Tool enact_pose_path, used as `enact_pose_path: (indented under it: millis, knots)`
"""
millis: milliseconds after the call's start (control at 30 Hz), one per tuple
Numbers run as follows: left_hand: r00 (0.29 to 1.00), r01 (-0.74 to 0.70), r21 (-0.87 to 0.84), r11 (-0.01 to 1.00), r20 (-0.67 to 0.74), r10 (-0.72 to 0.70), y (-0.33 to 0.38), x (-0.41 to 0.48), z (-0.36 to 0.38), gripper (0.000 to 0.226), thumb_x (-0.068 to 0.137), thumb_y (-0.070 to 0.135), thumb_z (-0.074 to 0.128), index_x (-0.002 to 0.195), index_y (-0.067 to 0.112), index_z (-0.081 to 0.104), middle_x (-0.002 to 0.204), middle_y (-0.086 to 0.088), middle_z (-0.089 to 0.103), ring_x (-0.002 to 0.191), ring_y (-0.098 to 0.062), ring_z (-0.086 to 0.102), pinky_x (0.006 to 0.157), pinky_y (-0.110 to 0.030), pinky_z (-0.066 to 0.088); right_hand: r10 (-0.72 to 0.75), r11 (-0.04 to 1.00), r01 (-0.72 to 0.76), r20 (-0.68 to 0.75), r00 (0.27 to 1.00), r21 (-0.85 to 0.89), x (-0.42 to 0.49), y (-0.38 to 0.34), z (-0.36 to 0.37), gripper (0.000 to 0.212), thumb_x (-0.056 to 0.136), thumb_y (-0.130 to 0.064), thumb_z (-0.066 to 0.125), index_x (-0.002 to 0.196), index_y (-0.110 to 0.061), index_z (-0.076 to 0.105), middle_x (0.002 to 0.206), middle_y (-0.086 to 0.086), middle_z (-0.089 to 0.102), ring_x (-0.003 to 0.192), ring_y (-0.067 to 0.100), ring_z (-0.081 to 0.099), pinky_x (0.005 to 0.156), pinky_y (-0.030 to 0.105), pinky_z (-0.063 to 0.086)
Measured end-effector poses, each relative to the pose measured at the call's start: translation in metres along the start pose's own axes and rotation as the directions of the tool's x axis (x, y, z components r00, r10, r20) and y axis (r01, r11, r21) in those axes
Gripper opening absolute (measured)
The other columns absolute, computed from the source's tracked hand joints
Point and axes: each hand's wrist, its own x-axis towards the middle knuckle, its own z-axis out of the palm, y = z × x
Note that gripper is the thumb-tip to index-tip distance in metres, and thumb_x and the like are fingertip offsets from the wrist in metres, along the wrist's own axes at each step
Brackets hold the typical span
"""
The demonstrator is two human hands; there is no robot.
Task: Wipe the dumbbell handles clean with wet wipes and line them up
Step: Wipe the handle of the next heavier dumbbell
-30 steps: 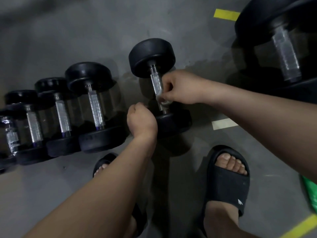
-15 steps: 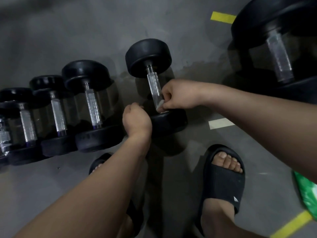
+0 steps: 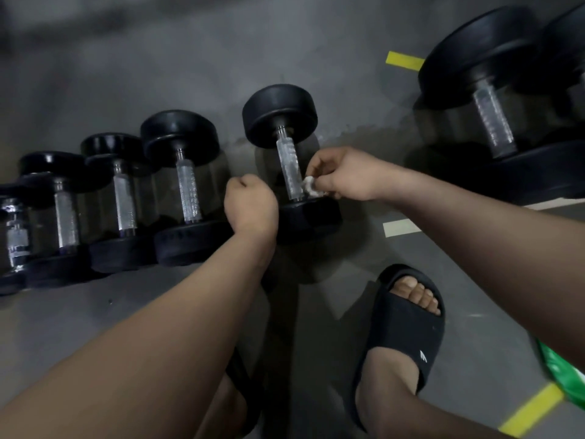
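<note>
On the grey taped floor (image 3: 190, 58), your right hand (image 3: 345, 174) pinches the wet wipe (image 3: 311, 186) against the dumbbell handle (image 3: 288, 167) — left hand (image 3: 251, 204) clenched beside it — green packet (image 3: 562, 370) cut off.

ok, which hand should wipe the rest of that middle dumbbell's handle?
Right. The right hand pinches the wet wipe against the near end of the handle; the left hand is a bare fist beside the near weight head, no wipe in it.

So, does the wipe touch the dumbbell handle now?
Touching. The head view shows the wipe, pinched in the right hand, meeting the lower right side of the handle with no gap.
</note>
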Motion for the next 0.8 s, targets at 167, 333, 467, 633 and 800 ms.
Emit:
enact_pose_path:
  millis: [167, 333, 467, 633, 800]
  knots:
    - [0.995, 0.093, -0.097, 0.991, 0.053, -0.088, 0.003, -0.005, 0.013, 0.025, 0.1, 0.027, 0.037, 0.083, 0.017, 0.052, 0.096, -0.008, 0.065, 0.094, -0.029, 0.062, 0.089, -0.039, 0.051, -0.006, 0.995, 0.006, 0.003, 1.0, -0.098, -0.002, 0.0, 0.002, 0.025, 0.085, 0.001, 0.061, 0.087, -0.019, 0.075, 0.078, 0.004, 0.069, 0.068, 0.015, 0.057, 0.065, 0.028, 0.047]
    - [0.999, 0.036, 0.063, 0.997, 0.033, -0.039, 0.005, -0.006, 0.011, 0.027, 0.102, 0.027, 0.034, 0.101, 0.014, 0.057, 0.098, -0.005, 0.059, 0.091, -0.023, 0.054, 0.079, -0.031, 0.038, -0.023, 0.996, 0.015, -0.085, 0.996, -0.092, 0.007, 0.004, 0.011, 0.022, 0.082, -0.025, 0.083, 0.084, -0.025, 0.061, 0.072, -0.01, 0.064, 0.053, -0.003, 0.05, 0.052, 0.014, 0.039]
    - [0.999, 0.03, 0.069, 0.997, -0.017, -0.029, -0.001, 0.005, 0.005, 0.032, 0.1, 0.025, 0.035, 0.107, 0.008, 0.061, 0.111, -0.012, 0.064, 0.101, -0.031, 0.059, 0.087, -0.035, 0.045, -0.059, 0.998, 0.056, -0.158, 0.986, -0.027, 0.015, 0.004, 0.023, 0.019, 0.082, -0.014, 0.08, 0.077, -0.021, 0.063, 0.064, -0.008, 0.062, 0.052, 0.002, 0.05, 0.053, 0.02, 0.041]
    - [0.995, -0.015, 0.027, 1.0, -0.103, 0.017, -0.012, 0.015, -0.003, 0.024, 0.1, 0.021, 0.038, 0.095, 0.014, 0.061, 0.083, 0.006, 0.057, 0.081, -0.017, 0.057, 0.072, -0.023, 0.041, -0.094, 0.992, 0.08, -0.156, 0.983, -0.098, 0.013, 0.001, 0.031, 0.005, 0.085, -0.022, 0.075, 0.087, -0.019, 0.072, 0.073, -0.008, 0.067, 0.063, 0.003, 0.056, 0.062, 0.023, 0.045]
    - [0.995, -0.047, 0.047, 0.998, -0.089, 0.051, -0.009, 0.017, -0.007, 0.024, 0.099, 0.017, 0.04, 0.092, 0.014, 0.063, 0.083, 0.007, 0.058, 0.079, -0.015, 0.054, 0.075, -0.024, 0.039, -0.089, 0.996, 0.09, -0.082, 0.993, 0.008, 0.016, 0.002, 0.033, 0.019, 0.083, -0.03, 0.082, 0.088, -0.015, 0.071, 0.076, -0.001, 0.07, 0.063, 0.002, 0.056, 0.061, 0.019, 0.045]
